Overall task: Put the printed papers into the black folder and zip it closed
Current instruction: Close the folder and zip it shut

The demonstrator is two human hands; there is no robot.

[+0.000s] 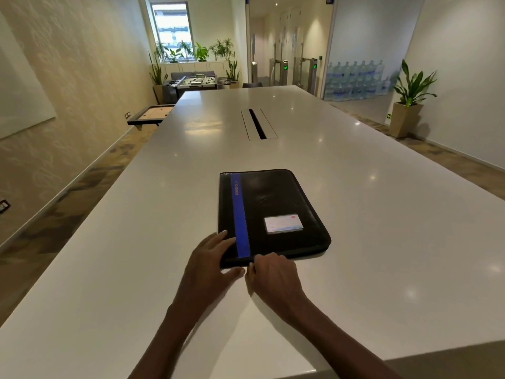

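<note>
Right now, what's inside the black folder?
You can't see inside. The black folder lies closed flat on the white table, so its cover hides any papers. Only its blue stripe and card label show.

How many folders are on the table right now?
1. The black folder lies closed on the white table, with the left hand on its near left corner and the right hand at its near edge. No loose papers show.

Bare white table [382,214] surrounds the black folder [273,203] on every side.

Bright, ceiling lights glare on the glossy table [355,187]; edges bend wide-angle.
</note>
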